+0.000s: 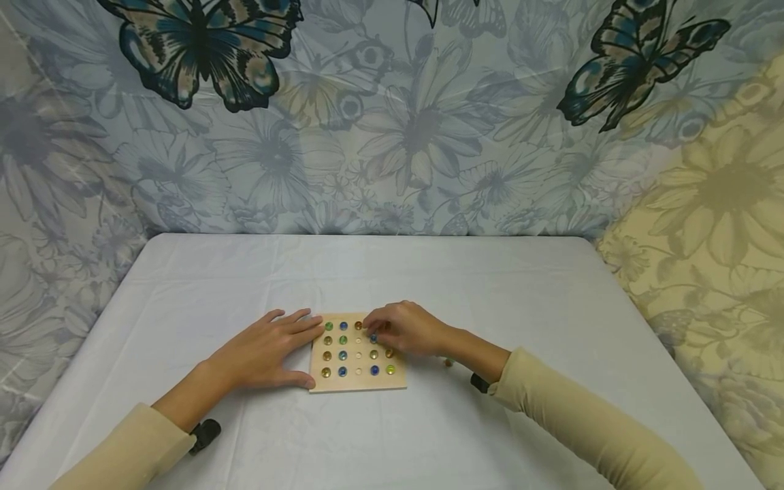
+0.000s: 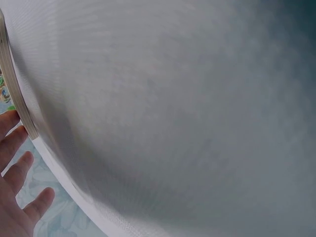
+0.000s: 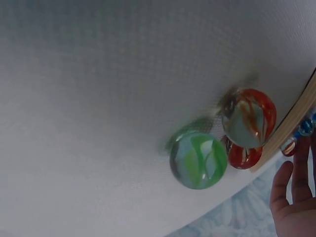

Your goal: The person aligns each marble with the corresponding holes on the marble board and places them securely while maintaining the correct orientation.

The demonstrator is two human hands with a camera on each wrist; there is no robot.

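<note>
Nearest are the two beige sleeves, each with a dark wrist camera. Left hand [image 1: 263, 354] lies flat on the desk [image 1: 184, 286], fingers [image 2: 15, 133] straight and released, tips touching the board's left edge, thumb at its near left corner; it steadies the board [image 1: 358, 381] and holds nothing. Board sits at desk centre, a small wooden square with a grid of dimples, most filled with marbles: green [image 1: 329, 327], blue [image 1: 343, 355], amber [image 1: 327, 372], yellow [image 1: 390, 369]; a few holes look empty near the middle. Right hand [image 1: 407, 328] hovers over the far right corner, fingers curled down around a blue marble [image 1: 373, 337]; head view suggests a pinch but the tips hide contact, so cannot tell if it is gripped or only touched. Right wrist view shows loose marbles on the desk just beside the board's edge: a green swirl one [image 3: 198, 159], an orange-red one [image 3: 248, 117], a smaller red one [image 3: 244, 156] partly behind them, touching or nearly so. Risks, as a judgement: smooth round glass can slip from a fingertip pinch and knock seated neighbours out of their shallow dimples; the right wrist or sleeve could brush the loose marbles and send them rolling across the smooth cloth toward the desk edge; if the left hand lifts, the light board may skid. Beyond the desk hangs a floral curtain with butterflies [image 1: 202, 47].
</note>
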